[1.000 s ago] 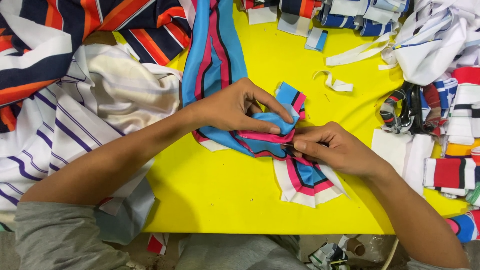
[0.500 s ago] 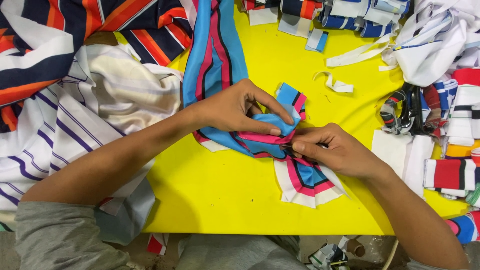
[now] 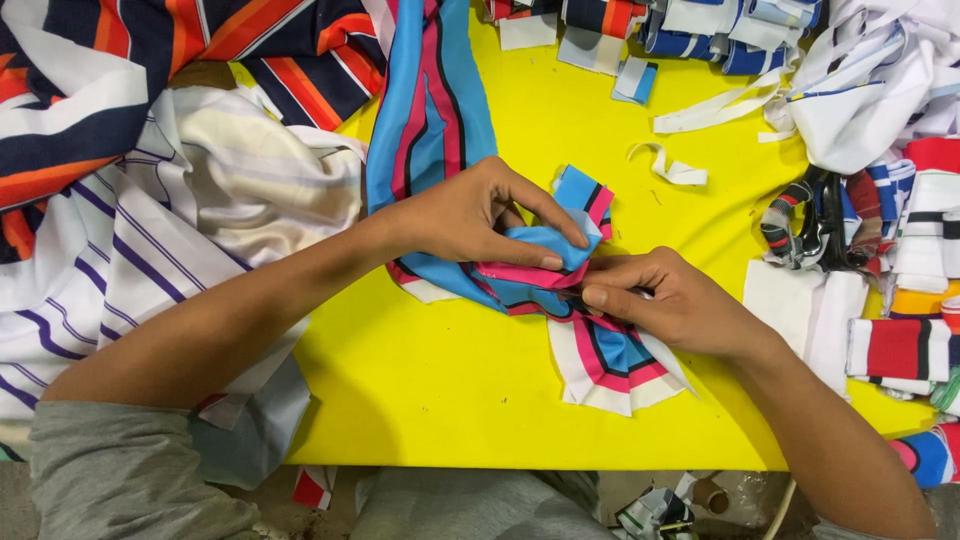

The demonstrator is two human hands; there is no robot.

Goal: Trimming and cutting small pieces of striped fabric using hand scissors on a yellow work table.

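Both the left hand (image 3: 470, 215) and right hand (image 3: 670, 305) pinch the half-folded blue, pink and black striped cloth strip (image 3: 540, 262) on the yellow table (image 3: 450, 400).

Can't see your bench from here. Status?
Left hand pins blue-pink striped fabric. Right hand pinches its folded edge. Loose white strip lies apart.

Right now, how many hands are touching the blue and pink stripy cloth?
2. The left hand presses down on the blue and pink striped cloth, and the right hand pinches its folded edge just beside it.
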